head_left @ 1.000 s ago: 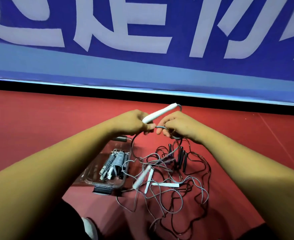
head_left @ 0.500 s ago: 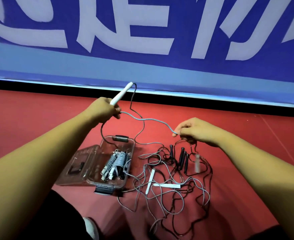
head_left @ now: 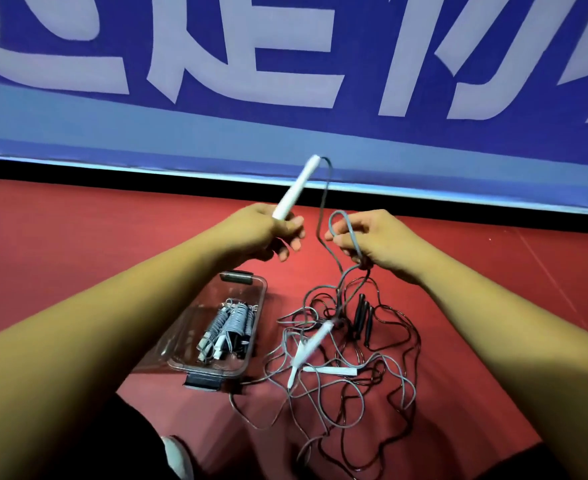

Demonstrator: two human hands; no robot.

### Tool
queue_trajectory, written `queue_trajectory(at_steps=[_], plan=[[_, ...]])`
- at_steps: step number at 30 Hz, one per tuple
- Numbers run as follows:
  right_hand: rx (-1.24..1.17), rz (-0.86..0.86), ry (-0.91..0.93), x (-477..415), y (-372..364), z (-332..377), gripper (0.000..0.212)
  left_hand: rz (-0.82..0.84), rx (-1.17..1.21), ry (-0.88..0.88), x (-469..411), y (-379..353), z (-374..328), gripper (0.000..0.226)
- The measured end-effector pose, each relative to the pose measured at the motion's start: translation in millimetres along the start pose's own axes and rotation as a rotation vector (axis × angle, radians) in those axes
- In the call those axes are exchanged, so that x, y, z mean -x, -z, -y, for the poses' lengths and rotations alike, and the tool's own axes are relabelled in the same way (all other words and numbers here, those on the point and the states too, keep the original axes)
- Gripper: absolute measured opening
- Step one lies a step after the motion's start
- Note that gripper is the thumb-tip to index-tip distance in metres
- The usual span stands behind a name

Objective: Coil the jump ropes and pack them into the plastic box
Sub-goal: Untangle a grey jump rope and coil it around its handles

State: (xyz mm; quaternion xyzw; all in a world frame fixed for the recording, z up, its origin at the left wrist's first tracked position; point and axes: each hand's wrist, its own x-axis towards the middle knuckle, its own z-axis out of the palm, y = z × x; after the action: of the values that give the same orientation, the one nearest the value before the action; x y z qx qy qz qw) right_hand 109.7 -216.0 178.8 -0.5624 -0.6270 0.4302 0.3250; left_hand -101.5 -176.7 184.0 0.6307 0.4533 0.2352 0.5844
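Your L hand (head_left: 268, 232) grip's curled round the white handle (head_left: 296, 187), tip up; R hand (head_left: 375, 240) pinches a grey cord loop (head_left: 350, 232). Loose ropes (head_left: 341, 372) tangled on floor (head_left: 493, 271) just R of plastic box (head_left: 213, 371), coiled ones (head_left: 232, 325) inside.

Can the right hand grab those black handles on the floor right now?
Probably not yet: the right hand is busy holding a loop of grey rope. The black handles lie on the red floor just below it, in plain view, so the way looks free once it lets go.
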Motion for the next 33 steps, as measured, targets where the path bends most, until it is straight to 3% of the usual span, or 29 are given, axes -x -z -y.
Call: queue_trajectory(at_steps=[6,13,20,24,30,33], plan=[[0.218,-0.102,0.141,-1.7,-8.9,5.6,0.010,0.089,0.190,0.174,4.7,-17.5,2.3,0.034],[0.480,-0.275,0.193,-2.9,-17.0,9.0,0.009,0.061,0.282,0.104,-1.5,-22.8,-0.8,0.021],[0.446,-0.160,0.196,-1.9,-13.5,-2.5,0.017,-0.043,0.174,0.054,-3.7,-15.5,-2.2,0.018],[0.240,-0.026,0.064,-5.3,4.4,-20.0,0.023,-0.232,0.167,0.021,-9.0,1.8,-6.8,0.022],[0.215,0.223,-0.196,-1.5,26.7,-57.3,0.016,-0.509,0.143,0.015,-12.1,42.8,1.5,0.022],[0.010,0.221,-0.234,0.0,30.5,-67.3,0.016,-0.489,0.011,0.095,-10.9,62.8,15.7,0.020]])
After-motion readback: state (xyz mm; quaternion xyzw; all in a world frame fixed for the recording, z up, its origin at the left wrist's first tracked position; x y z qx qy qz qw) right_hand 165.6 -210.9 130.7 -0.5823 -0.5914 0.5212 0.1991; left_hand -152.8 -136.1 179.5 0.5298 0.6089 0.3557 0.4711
